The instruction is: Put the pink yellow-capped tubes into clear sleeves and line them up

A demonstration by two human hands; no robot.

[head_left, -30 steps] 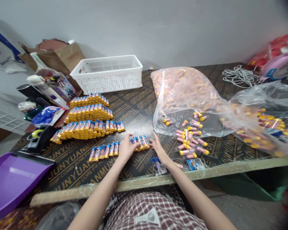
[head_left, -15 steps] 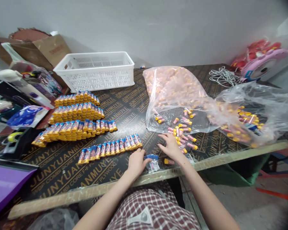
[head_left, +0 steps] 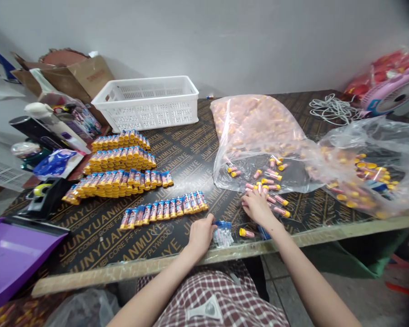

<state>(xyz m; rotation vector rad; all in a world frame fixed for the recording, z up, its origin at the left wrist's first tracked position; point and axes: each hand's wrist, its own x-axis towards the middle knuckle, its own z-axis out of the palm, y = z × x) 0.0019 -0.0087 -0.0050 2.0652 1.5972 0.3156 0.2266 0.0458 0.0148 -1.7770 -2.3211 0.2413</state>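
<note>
My left hand [head_left: 202,234] rests near the table's front edge with its fingers curled together; whatever they hold, if anything, is hidden. Right beside it lies a stack of small clear, blue-topped wrappers [head_left: 224,235]. My right hand [head_left: 259,210] is over the near side of a pile of small pink tubes with yellow caps [head_left: 271,186]. Its fingers are bent and a little apart, at the tubes. One loose tube [head_left: 247,233] lies between my hands. A blue piece [head_left: 264,232] shows partly under my right wrist. Left of my hands runs a row of blue-wrapped tubes [head_left: 167,209].
Stacked rows of wrapped tubes [head_left: 119,181] stand at left, before a white basket [head_left: 153,111]. Clear bags of tubes [head_left: 259,120] spread at right. A tape dispenser [head_left: 44,195], purple dustpan [head_left: 17,259], white cable [head_left: 332,109] and pink fan [head_left: 391,93] surround the work area.
My right hand has moved forward onto the tubes, its fingers drawing in. My left fingers have curled in beside the wrappers, which show more now. The view has shifted slightly left.
</note>
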